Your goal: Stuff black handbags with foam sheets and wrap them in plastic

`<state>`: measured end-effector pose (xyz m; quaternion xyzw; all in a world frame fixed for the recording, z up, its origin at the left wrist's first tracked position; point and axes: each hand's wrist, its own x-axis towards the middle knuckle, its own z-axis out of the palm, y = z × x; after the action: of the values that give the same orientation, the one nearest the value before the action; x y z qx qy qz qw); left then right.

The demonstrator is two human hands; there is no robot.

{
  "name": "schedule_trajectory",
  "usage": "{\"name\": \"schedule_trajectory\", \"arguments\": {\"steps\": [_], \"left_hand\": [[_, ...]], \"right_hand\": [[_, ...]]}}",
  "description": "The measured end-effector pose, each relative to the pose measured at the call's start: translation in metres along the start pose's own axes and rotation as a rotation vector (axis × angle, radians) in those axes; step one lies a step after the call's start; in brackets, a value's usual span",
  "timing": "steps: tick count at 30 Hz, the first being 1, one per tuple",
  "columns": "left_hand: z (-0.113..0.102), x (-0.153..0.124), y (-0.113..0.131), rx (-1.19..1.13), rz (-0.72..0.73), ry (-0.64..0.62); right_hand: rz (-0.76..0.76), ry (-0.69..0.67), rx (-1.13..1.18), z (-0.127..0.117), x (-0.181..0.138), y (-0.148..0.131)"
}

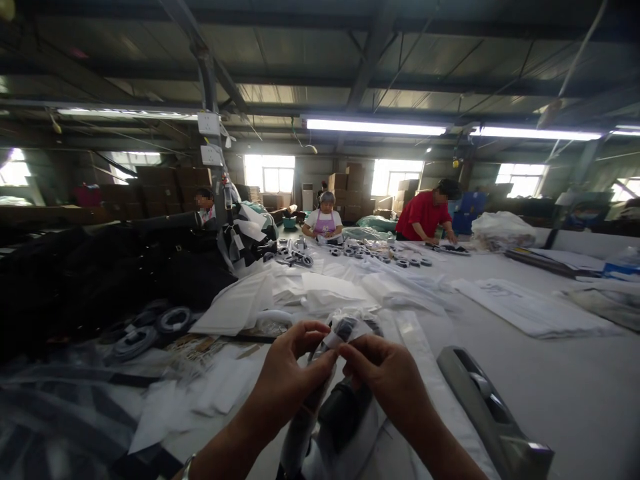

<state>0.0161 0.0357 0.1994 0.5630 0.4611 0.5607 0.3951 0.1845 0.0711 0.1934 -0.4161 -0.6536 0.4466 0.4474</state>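
Close in front of me, a dark, rounded strap or handle (345,327) shows partly inside clear film and white wrapping. My left hand (300,363) pinches a small white strip (334,339) against it with thumb and forefinger. From the other side, my right hand (383,370) grips the same strip, its thumb and fingertips closed near the left thumb. Below the hands, a black cylindrical piece (343,410) lies among the wrapping; my fingers hide part of the strip.
A grey tape dispenser (480,400) stands at the right. White sheets (240,303), coiled straps (135,341) and a black fabric pile (125,280) lie to the left. Across the table are one person in a purple apron (325,223) and another in red (423,213).
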Motion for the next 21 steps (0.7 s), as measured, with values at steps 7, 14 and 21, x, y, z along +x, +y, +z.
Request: {"name": "schedule_trajectory", "arguments": {"steps": [7,14,21], "left_hand": [[-0.001,0.004,0.000,-0.103,-0.087,-0.042],[0.001,0.001,0.001,-0.157,-0.109,-0.079],[-0.002,0.000,0.000,-0.284,-0.196,-0.125]], "right_hand": [[-0.036,-0.188,0.188,-0.006,-0.002,0.003],[-0.083,-0.096,0.043,-0.006,0.002,0.013],[0.015,-0.173,0.280,-0.001,0.016,0.033]]}}
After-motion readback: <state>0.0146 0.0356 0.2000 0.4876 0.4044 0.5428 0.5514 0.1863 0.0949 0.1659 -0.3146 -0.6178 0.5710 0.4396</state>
